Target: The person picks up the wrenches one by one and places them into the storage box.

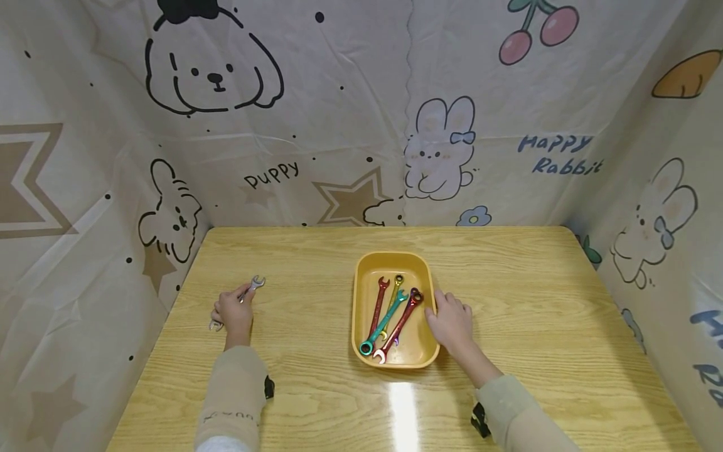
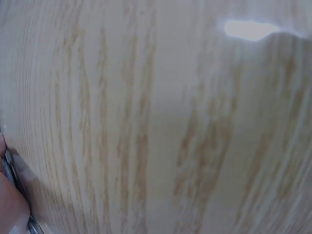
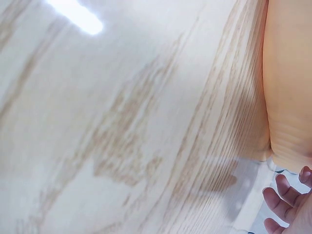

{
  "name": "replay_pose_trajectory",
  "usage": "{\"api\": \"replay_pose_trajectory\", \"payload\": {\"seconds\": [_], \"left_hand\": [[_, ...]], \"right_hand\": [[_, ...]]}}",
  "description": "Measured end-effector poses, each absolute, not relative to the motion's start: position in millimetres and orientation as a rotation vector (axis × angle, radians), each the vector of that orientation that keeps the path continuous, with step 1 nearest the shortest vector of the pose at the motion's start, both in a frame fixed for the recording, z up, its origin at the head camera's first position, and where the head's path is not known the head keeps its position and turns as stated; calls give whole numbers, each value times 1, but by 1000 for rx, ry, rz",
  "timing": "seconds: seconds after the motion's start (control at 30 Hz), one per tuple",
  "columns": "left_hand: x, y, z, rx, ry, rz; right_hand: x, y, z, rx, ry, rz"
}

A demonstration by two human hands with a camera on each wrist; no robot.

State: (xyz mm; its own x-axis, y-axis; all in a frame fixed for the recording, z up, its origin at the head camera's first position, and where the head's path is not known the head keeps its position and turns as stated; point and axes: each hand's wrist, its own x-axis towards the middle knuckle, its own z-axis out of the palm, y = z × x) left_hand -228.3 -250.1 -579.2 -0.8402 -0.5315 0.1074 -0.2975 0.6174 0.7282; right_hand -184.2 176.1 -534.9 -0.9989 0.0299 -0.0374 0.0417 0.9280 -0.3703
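My left hand (image 1: 234, 312) is over the left part of the table, its fingers pinching a silver wrench (image 1: 257, 282). A silver open end also pokes out on the hand's lower left; whether it belongs to the same wrench I cannot tell. In the left wrist view, part of a finger (image 2: 10, 202) and a strip of the metal (image 2: 9, 168) appear at the left edge. My right hand (image 1: 454, 321) rests against the right rim of a yellow bin (image 1: 395, 258), the thumb at the rim and the other fingers (image 3: 280, 204) loosely bent, apart from the bin wall (image 3: 292, 73).
Inside the bin lie two red wrenches (image 1: 402, 326), a teal wrench (image 1: 386, 321) and a yellow wrench (image 1: 393, 301), with a bit of purple beneath. The wooden table (image 1: 305, 351) is bounded by printed cloth walls (image 1: 339, 125) at the back and both sides.
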Motion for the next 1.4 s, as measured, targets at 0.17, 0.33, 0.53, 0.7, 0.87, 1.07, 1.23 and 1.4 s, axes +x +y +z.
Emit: {"api": "replay_pose_trajectory", "payload": {"seconds": [0.17,0.33,0.53,0.7,0.87,1.07,1.23,1.4], "left_hand": [[-227,-248,-579,683,-2540,-1040],[-226,-244,-577,691,-2551,-973],[-225,-240,-575,668,-2537,-841],[-225,-240,-574,651,-2567,-777],[-226,-242,-576,634,-2600,-749],[-226,-242,-577,603,-2624,-720],[-226,-242,-576,574,-2675,-676],[-225,-241,-575,558,-2717,-647]], "right_hand": [[-184,176,-535,57,3056,-585],[-184,176,-534,52,3056,-595],[-185,176,-536,46,3064,-585],[-184,177,-536,42,3070,-589],[-184,177,-535,41,3067,-587],[-185,177,-535,45,3062,-587],[-185,176,-535,46,3063,-593],[-184,176,-534,50,3057,-596]]}}
